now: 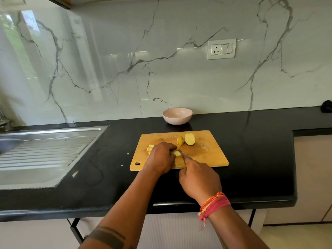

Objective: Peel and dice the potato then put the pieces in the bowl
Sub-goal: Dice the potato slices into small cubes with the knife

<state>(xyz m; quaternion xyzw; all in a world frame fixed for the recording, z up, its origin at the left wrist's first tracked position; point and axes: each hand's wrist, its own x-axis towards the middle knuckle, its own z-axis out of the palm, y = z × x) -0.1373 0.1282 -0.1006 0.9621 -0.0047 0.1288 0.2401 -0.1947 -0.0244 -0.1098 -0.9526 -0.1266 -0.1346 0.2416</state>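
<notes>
A firm, wet-slick potato piece [177, 153] is pinned on the cutting board [212, 155] by curled left hand [161, 157] fingertips, best held well back from the knife [181, 154] gripped in the right hand [199, 178]; bowl [177, 115] beyond.

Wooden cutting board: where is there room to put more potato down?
The rectangular wooden cutting board is bare on its right side, right of the pale potato half. The black counter further right is bare too. The board's left is crowded: diced pieces, left hand, right hand with the knife.
</notes>
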